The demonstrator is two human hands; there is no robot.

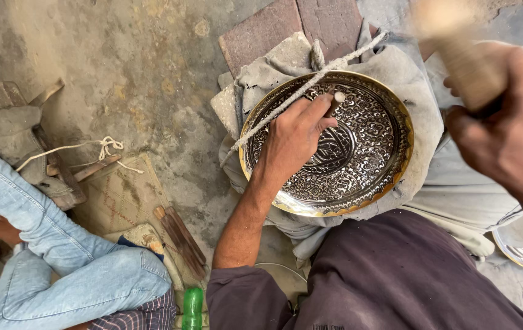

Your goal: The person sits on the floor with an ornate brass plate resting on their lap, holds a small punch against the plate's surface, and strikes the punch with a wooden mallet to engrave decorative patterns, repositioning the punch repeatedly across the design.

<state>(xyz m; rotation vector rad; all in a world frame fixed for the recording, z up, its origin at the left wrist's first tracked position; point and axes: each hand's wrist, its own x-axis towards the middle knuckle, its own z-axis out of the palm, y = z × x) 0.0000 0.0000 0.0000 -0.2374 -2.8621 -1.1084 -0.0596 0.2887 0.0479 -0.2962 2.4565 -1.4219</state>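
Left hand (295,135): pinches a small chisel (337,98) against the engraved brass plate (359,165).
Right hand (506,131): clenched around a blurred wooden mallet (457,49), raised.
Plate: on grey cloth (408,79), under a rope (298,91).

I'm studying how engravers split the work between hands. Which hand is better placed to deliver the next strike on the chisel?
The right hand: it is raised above the engraved metal plate gripping a wooden mallet. The left hand is busy holding the chisel tip-down on the plate.
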